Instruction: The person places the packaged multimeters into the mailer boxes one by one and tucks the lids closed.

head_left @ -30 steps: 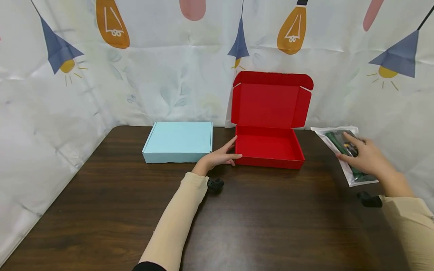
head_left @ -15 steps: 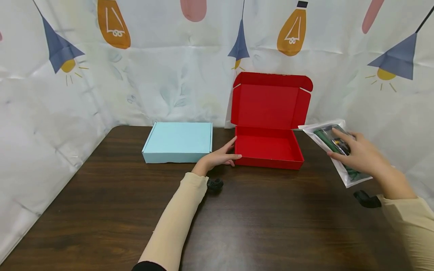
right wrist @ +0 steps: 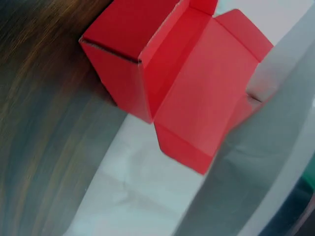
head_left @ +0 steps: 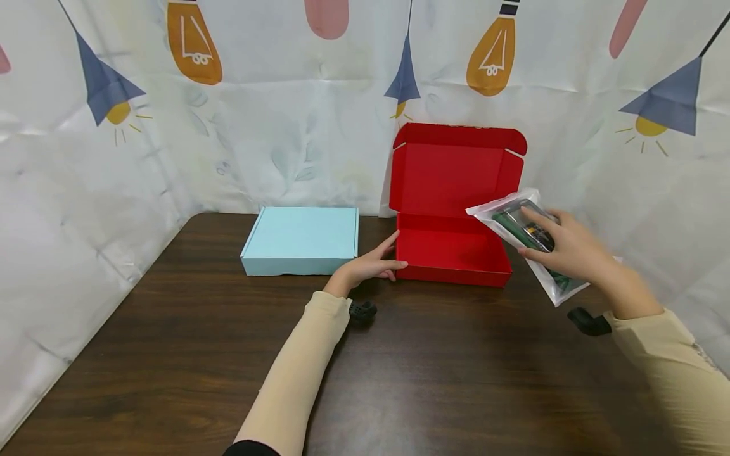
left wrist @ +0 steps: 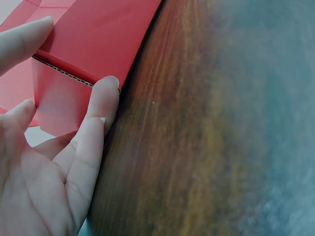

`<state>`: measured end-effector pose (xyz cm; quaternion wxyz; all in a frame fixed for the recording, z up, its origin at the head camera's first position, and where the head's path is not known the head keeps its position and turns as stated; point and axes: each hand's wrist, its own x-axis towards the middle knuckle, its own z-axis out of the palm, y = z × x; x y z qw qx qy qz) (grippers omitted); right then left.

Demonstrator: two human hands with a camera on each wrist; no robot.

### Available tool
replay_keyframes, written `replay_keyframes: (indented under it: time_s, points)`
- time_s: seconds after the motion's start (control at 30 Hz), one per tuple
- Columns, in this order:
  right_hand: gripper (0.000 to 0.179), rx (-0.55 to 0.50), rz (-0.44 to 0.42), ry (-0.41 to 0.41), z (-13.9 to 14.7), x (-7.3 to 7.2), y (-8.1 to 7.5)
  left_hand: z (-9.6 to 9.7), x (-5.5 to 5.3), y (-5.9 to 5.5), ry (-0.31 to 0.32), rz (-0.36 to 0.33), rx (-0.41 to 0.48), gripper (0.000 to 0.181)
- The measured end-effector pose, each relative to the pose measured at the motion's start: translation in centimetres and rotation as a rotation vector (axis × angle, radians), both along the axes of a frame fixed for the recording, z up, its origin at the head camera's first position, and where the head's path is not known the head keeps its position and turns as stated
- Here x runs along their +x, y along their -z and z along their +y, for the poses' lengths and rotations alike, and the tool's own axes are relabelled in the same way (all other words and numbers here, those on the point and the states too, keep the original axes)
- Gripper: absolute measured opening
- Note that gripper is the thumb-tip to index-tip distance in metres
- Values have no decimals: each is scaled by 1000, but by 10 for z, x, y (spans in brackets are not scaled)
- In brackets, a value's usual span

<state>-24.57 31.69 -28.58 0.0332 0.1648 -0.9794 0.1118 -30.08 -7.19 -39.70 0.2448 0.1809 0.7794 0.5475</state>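
An open red cardboard box (head_left: 450,275) stands on the table, lid raised, its tray bare inside. My left hand (head_left: 367,266) rests on its front left corner, thumb on the front wall and index finger along the side; the left wrist view shows the fingers fairly straight against the red cardboard (left wrist: 98,39). My right hand (head_left: 576,250) grips a white-edged clear plastic bag (head_left: 510,225) above the table at the box's right side, partly in front of the lid. Something green and black shows inside the bag; its kind is unclear. Grey-white plastic bag (right wrist: 246,162) fills much of the right wrist view.
A closed light blue box (head_left: 305,234) sits left of the red one, close to my left wrist. The dark wooden table (head_left: 456,380) runs up to a printed white curtain (head_left: 256,126) at the back.
My right hand has lifted the plastic bag and carried it left from the table's right side to the red box. My left hand has stayed at the box corner.
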Motion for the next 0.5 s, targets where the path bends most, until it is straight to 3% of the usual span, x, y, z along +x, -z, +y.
replay_keyframes:
  time_s: [0.5]
  points:
    - [91, -34, -28, -67, -41, -28, 10, 1, -3, 4, 0, 1, 12, 90]
